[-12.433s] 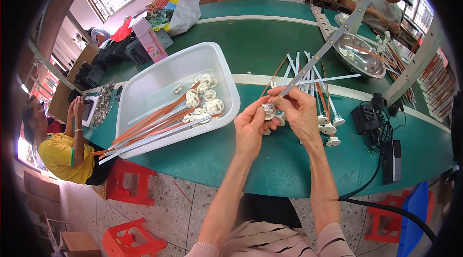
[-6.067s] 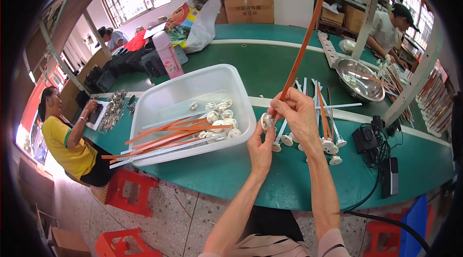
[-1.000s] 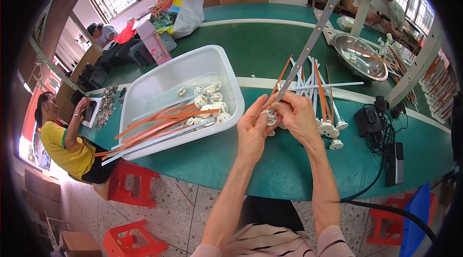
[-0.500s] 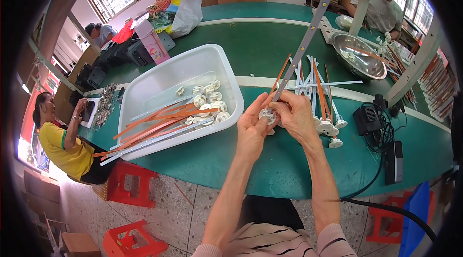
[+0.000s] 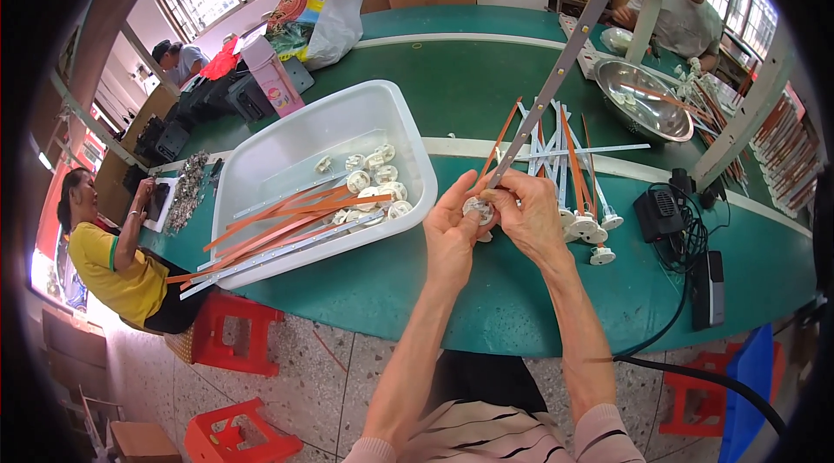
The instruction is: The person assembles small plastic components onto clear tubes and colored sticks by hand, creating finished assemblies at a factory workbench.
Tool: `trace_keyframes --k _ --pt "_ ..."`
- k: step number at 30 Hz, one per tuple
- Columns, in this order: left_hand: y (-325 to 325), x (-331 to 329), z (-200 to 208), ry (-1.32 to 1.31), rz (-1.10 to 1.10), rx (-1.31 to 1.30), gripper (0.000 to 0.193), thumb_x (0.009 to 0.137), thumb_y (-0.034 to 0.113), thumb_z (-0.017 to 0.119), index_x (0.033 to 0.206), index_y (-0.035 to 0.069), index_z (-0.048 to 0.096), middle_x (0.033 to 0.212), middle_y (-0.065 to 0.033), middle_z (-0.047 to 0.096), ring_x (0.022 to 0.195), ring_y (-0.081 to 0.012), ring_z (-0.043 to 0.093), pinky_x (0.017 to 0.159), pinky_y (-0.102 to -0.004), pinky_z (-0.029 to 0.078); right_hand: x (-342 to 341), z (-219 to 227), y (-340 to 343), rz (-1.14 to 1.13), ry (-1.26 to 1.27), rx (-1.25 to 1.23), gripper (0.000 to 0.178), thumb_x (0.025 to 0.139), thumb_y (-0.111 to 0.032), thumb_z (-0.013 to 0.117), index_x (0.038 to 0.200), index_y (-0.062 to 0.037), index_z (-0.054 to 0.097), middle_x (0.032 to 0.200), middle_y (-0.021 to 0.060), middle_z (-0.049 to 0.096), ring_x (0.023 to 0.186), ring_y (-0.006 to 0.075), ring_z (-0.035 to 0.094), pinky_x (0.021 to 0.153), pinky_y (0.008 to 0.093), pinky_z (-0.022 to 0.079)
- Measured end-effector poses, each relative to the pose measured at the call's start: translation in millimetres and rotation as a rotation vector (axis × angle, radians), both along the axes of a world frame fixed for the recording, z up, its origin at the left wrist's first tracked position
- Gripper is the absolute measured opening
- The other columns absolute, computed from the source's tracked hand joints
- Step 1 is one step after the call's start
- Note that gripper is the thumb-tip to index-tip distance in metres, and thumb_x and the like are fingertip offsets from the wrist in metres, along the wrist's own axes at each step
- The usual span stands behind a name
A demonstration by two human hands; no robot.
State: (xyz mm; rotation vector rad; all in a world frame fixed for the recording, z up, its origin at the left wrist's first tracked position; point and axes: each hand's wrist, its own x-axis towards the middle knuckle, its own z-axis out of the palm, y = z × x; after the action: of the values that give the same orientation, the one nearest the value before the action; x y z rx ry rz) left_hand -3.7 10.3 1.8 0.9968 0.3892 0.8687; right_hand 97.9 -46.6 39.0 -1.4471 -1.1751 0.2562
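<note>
- Glossy, smooth metal is flashed by the bowl (image 5: 665,122)!
- A matt face is shown by the LED strip (image 5: 567,59).
- Smooth, cloudy plastic is seen in the tub (image 5: 400,124).

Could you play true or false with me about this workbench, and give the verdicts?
1. The left hand holds a round white fitting. True.
2. The right hand holds scissors. False: it grips the lower end of a long grey strip.
3. The pale plastic tub contains orange strips and more white fittings. True.
4. The metal bowl stands left of the tub. False: it stands to the right.
5. The pink bottle lies on its side. False: it stands up, leaning in this fisheye view.
</note>
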Motion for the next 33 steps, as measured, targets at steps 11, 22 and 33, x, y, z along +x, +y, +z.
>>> trace_keyframes --k 11,22,33 --pt "-8.0 1.1 8.1 -0.056 0.064 -0.067 0.050 0.084 -0.014 0.039 0.133 -0.004 0.037 0.121 -0.0174 0.055 0.090 -0.0154 0.061 0.067 -0.0251 0.051 -0.7 -4.0 2.3 -0.006 -0.045 0.054 0.011 0.075 -0.003 0.056 0.083 0.0004 0.063 0.071 0.0128 0.062 0.062 0.0240 0.061 0.058 0.0326 0.047" --pt "-2.8 2.2 0.0 -0.105 0.057 -0.016 0.051 0.083 -0.016 0.037 0.132 -0.003 0.038 0.125 -0.0193 0.051 0.097 -0.0193 0.061 0.075 -0.0280 0.055 -2.2 -3.7 5.3 -0.008 -0.092 0.036 0.005 0.074 -0.002 0.057 0.078 0.0008 0.060 0.067 0.0136 0.058 0.062 0.0274 0.057 0.056 0.0352 0.044" --pt "0.3 -1.4 1.0 -0.090 0.006 -0.035 0.048 0.087 -0.010 0.042 0.134 -0.004 0.034 0.126 -0.0198 0.051 0.097 -0.0192 0.060 0.075 -0.0267 0.054 -0.7 3.6 -4.5 0.012 -0.045 -0.061 0.010 0.077 -0.007 0.058 0.083 0.0001 0.063 0.074 0.0132 0.061 0.063 0.0263 0.059 0.059 0.0349 0.046"
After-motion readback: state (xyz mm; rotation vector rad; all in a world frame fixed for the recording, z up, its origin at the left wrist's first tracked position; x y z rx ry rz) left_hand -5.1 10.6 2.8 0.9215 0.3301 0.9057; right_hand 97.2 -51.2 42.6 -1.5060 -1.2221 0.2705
